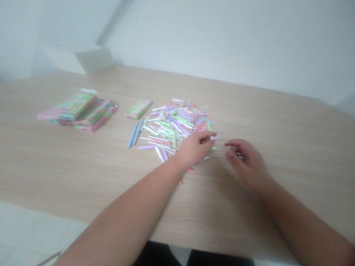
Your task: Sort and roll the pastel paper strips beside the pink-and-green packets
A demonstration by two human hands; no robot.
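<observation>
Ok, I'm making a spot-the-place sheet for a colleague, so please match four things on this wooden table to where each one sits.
Things:
1. Stacked flat pink-and-green cardboard boxes
2. Single flat green-and-pink cardboard box
3. Two pale blue rounded sticks
4. Person's left hand

Places:
A. Over the near edge of the pastel stick pile
B. Alongside the pile's left edge
C. Far left, apart from the pile
D. Alone, just past the pile's far left corner

Pairs: 1-C, 2-D, 3-B, 4-A
</observation>
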